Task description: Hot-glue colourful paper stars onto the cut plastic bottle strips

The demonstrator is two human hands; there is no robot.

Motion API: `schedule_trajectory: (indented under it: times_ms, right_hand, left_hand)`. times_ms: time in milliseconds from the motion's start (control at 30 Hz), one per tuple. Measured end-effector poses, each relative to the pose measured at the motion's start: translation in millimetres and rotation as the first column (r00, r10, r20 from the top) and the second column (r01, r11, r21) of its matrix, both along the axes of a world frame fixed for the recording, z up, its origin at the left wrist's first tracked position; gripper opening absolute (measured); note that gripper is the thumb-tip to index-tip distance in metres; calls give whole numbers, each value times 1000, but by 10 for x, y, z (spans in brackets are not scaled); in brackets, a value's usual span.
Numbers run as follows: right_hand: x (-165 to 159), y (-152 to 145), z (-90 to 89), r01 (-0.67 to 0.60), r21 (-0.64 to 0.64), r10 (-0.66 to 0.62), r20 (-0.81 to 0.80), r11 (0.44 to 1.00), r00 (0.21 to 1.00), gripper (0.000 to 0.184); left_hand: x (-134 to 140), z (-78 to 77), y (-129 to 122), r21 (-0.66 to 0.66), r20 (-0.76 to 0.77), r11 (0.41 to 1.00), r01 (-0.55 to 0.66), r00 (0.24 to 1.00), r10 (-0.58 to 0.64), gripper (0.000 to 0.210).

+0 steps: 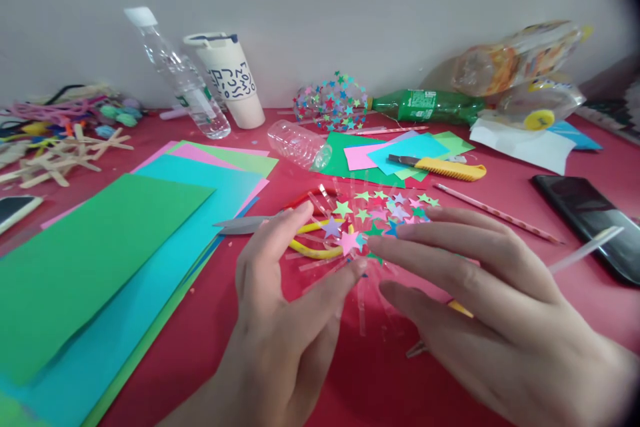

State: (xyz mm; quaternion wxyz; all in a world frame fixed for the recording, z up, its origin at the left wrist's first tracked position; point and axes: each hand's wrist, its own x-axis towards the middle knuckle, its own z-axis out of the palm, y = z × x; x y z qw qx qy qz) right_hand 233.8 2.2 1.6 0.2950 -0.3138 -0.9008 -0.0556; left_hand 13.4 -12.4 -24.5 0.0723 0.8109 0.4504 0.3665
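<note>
Left hand (285, 300) and right hand (480, 293), both spread open and holding nothing, are flanking the star-covered plastic strips (370, 227) lying just beyond their fingertips

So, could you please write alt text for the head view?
Two bare hands, left and right, hover open over paper stars stuck on clear plastic strips on a red table. Scissors, coloured paper, bottles and a cutter lie around.

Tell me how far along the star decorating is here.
One star-covered ball sits finished by the wall. Both hands, left hand and right hand, cup a clear strip piece bearing paper stars. The cut clear bottle and coloured paper lie unused.
</note>
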Motion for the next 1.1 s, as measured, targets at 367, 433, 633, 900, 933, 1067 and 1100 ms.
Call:
schedule_trajectory:
  times_ms: [367, 433, 633, 900, 933, 1067, 1100]
  right_hand:
    - [24, 34, 47, 11, -5, -11, 82, 1000, 997, 28]
    - [11, 32, 47, 5, -1, -5, 88, 1000, 996, 26]
    - [25, -19, 124, 92, 24, -91, -56, 995, 994, 21]
    - [110, 177, 115, 206, -236, -216, -18, 950, 976, 22]
    - [109, 193, 105, 203, -267, -217, -23, 942, 976, 22]
    - [110, 190, 134, 139, -244, -161, -73, 960, 984, 19]
    - [114, 182, 157, 126, -205, -144, -77, 971, 987, 18]
  left_hand:
    - [-5, 46, 9, -77, -29, 997, 7, 1000, -9, 47]
    - [-6, 42, 5, -77, -36, 997, 16, 999, -18, 47]
    - [-7, 24, -23, -173, 140, 985, -5, 990, 29, 56]
    - [-37, 65, 184, -449, 722, 893, -25, 579, 379, 23]
    - [-49, 77, 216, -475, 746, 880, -17, 523, 412, 19]
    - [-73, 117, 289, -603, 759, 790, 110, 384, 525, 10]
    - [-69, 125, 294, -648, 727, 746, 154, 416, 546, 9]
